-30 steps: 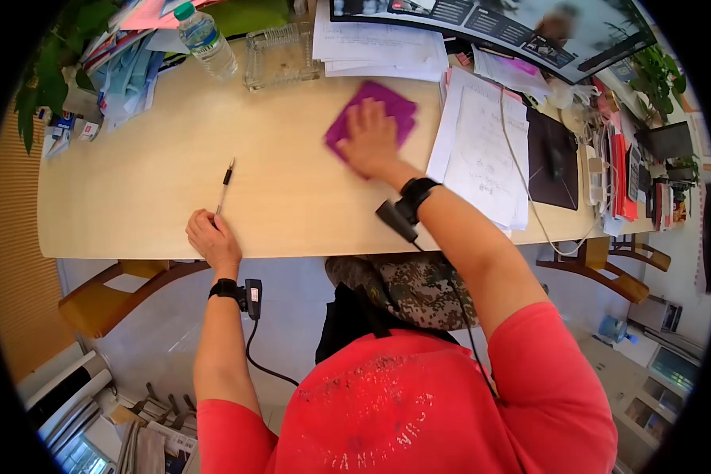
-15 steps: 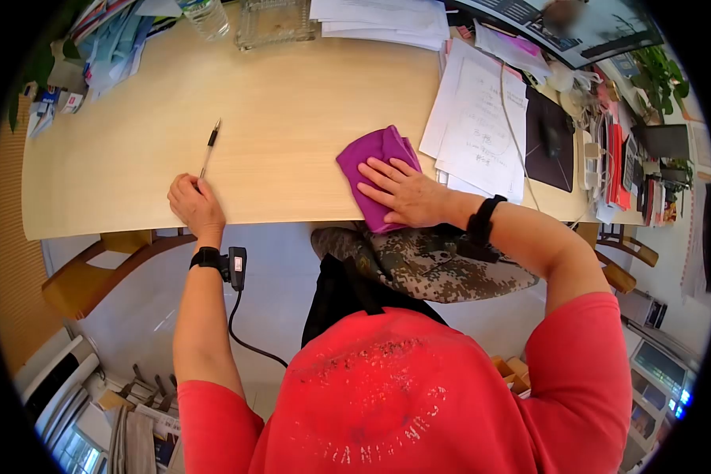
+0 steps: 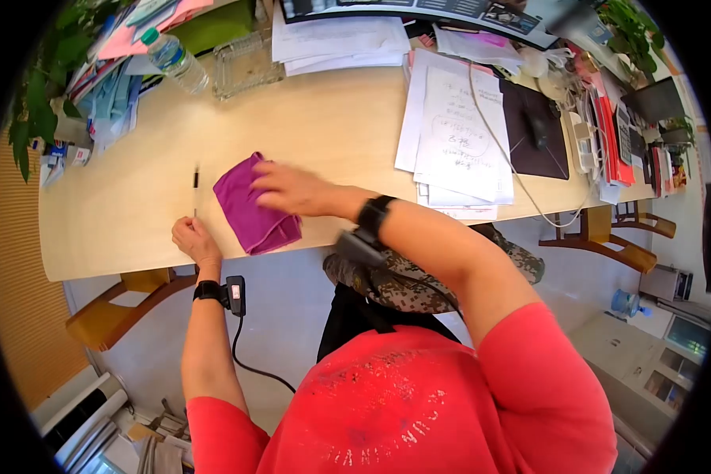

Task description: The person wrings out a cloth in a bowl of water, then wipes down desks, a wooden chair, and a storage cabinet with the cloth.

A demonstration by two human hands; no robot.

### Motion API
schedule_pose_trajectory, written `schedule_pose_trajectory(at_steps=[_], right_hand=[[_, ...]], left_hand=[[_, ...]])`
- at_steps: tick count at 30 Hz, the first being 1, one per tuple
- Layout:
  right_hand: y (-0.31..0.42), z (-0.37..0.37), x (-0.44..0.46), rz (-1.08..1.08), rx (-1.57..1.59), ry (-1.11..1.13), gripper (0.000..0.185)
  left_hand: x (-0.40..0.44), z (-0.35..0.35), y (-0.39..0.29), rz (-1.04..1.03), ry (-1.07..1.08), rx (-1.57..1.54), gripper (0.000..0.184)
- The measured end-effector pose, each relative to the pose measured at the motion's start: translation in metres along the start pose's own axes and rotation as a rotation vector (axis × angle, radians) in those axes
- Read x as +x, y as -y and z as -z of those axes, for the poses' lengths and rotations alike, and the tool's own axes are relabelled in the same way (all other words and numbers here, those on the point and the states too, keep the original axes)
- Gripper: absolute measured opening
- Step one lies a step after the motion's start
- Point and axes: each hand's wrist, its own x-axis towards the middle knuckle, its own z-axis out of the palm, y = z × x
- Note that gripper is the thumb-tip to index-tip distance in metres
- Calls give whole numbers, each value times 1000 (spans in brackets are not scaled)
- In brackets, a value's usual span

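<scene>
The purple cloth [image 3: 253,207] lies folded on the desk, a little right of the pen. My right hand [image 3: 296,189], blurred by motion, reaches over the cloth's right side with its fingers stretched out. Whether the palm presses on the cloth is not clear. My left hand [image 3: 197,239] is at the desk's front edge, its fingers curled in around the lower end of a pen [image 3: 196,189]. The pen's black grip and tip point away from me.
Papers with handwriting [image 3: 458,130] and a black mouse pad [image 3: 533,130] lie to the right, a cable [image 3: 490,118] across them. A water bottle [image 3: 178,63], a glass ashtray [image 3: 247,65] and a paper stack [image 3: 340,41] stand along the back, below a monitor [image 3: 419,9].
My right hand and the purple cloth have moved left across the desk, closer to the pen. My left hand stays by the pen's end. The camera view has shifted.
</scene>
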Motion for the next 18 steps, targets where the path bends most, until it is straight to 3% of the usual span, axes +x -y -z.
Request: schedule_pose_trajectory(at_steps=[2,4,6,8,10,12,16,18], right_hand=[[-21,34,-50,-74,-353,-401,41],[-39,70,-98,-175,-644,-625,43],[-40,93,-141,-381,-872,-683,45],[-49,100,-171,-560,-825,-601,52],[-51,100,-184,-515,-845,-583,55],[-54,92,-190,-500,-895,-564,58],[-56,84,-187,-521,-962,-555,60],[-58,84,-189,-508,-973,-555,60]], left_hand=[[5,0,-20,39,-76,-53,18],[13,-8,-52,-10,40,-242,15],[13,-5,-120,-96,130,-365,14],[10,-30,-166,-193,84,-388,12],[15,-43,-205,-83,260,-485,8],[18,-63,-231,-51,311,-636,8],[27,-95,-285,117,441,-645,10],[33,-104,-308,210,600,-850,18]])
